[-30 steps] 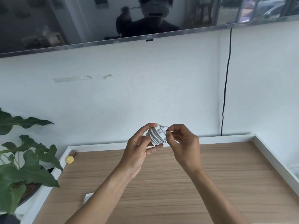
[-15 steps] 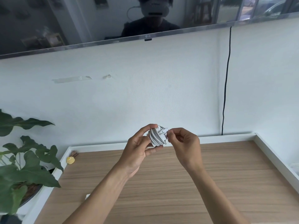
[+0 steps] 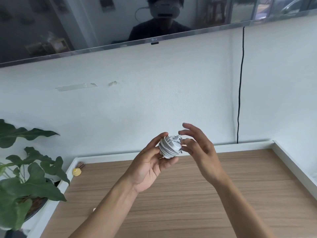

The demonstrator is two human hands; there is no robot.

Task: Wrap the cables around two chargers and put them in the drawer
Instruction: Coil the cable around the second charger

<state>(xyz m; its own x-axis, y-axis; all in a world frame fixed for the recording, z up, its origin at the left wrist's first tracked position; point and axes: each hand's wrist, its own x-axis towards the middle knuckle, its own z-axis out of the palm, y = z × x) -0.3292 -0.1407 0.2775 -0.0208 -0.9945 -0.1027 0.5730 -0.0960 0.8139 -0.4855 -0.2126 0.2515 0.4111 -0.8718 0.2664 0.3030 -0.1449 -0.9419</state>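
Note:
A white charger (image 3: pixel 171 146) with its white cable wound tightly around it is held in the air above the far part of the wooden table top (image 3: pixel 188 194). My left hand (image 3: pixel 151 162) grips it from the left, thumb on top and fingers underneath. My right hand (image 3: pixel 199 146) is just to the right of the charger, fingers spread apart and blurred, its lower fingertips close to the cable end. No second charger and no drawer are in view.
A white raised rim (image 3: pixel 291 157) borders the table at the back and right. A leafy potted plant (image 3: pixel 29 182) stands at the left. A small yellow object (image 3: pixel 77 172) lies in the back left corner. A black cable (image 3: pixel 240 86) runs down the wall under a TV (image 3: pixel 103 23).
My right hand has let go of the cable end it was pinching and opened its fingers. My left hand still holds the wrapped charger, now tilted slightly.

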